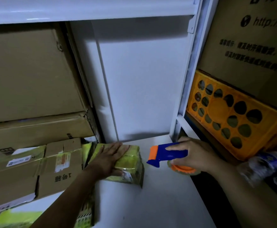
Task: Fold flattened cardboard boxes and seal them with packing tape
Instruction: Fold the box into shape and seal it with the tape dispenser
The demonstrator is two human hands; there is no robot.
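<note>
A small yellow-green box [131,163] stands on the white table [151,203], its top crossed by shiny tape. My left hand [109,158] lies flat on the box's top, fingers straight. To its right, my right hand [195,155] grips a blue and orange tape dispenser [165,153]. The dispenser's orange-cored tape roll [183,169] shows under the hand. Its blue nose points left toward the box, a short gap away and not touching it.
Brown cardboard boxes [29,76] are stacked on the left, with smaller labelled boxes [35,170] beside the yellow-green one. An orange perforated crate [233,116] and a large printed carton [253,46] stand on the right. A plastic bottle [261,165] lies by my right wrist.
</note>
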